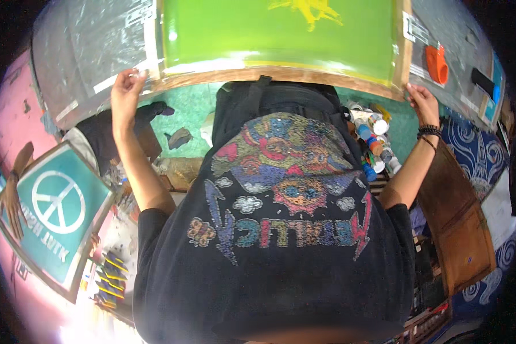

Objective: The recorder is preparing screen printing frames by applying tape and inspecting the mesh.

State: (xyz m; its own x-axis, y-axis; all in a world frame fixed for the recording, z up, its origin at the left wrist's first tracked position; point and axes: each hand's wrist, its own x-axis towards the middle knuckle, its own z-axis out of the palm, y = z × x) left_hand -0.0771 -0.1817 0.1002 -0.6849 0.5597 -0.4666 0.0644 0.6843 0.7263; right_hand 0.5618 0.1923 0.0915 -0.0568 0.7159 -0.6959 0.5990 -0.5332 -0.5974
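Observation:
A wooden-framed printing screen (350, 78) with green mesh lies ahead of me on a table covered in grey plastic, a yellow splash-like mark (308, 10) on its far part. My left hand (126, 92) is by its near left corner, thumb and fingers pinched together near a small whitish bit too small to name. At the near right corner my right hand (423, 103), with dark bracelets at the wrist, has its thumb and finger closed at the frame's edge. Pale tape (149, 34) runs along the screen's left side.
Another person's hand (10, 206) rests on a teal screen (63, 198) with a white peace sign at left. An orange object (437, 64) lies on the grey plastic (92, 51). Paint bottles (378, 137) stand below the table. A brown board (458, 223) leans at right.

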